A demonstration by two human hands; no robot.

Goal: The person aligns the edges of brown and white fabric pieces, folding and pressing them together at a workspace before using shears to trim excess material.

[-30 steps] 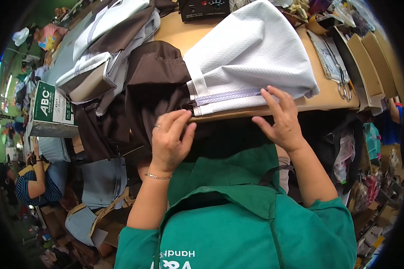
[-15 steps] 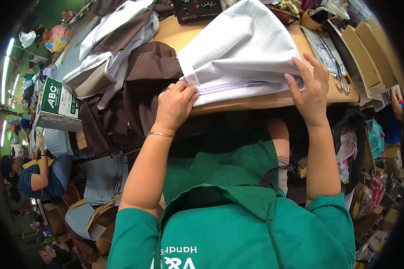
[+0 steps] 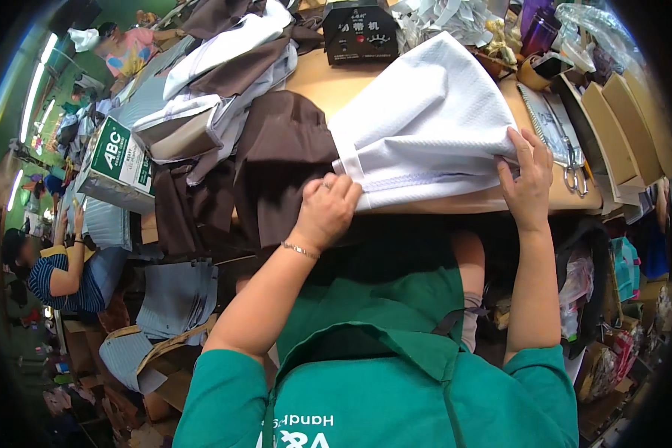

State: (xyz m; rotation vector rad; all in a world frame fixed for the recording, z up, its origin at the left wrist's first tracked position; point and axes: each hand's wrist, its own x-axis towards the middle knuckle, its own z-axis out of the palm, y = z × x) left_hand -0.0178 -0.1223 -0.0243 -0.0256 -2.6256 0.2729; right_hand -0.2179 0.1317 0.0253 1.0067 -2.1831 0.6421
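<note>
A white textured cloth piece [image 3: 433,112] lies folded on the table's front edge, a pale lilac stitched band running along its lower part. At its left corner my left hand [image 3: 330,207] is closed, fingers pinching the white edge beside dark brown fabric [image 3: 284,149]. My right hand [image 3: 529,179] rests at the cloth's right end. Its fingertips touch the edge, with the thumb held apart from the index finger. What lies beneath the right fingers is partly hidden.
Behind the cloth stands a black control box [image 3: 360,33]. Scissors [image 3: 573,164] lie on a notebook [image 3: 549,119] at right, near cardboard pieces [image 3: 612,127]. Stacked cloth [image 3: 216,82] and a green-white box [image 3: 118,164] are at left. A co-worker [image 3: 63,272] sits far left.
The whole view has shifted, so the table sits lower and further right. My right fingers have drawn in from a wider spread onto the cloth's edge. My left hand still pinches the corner.
</note>
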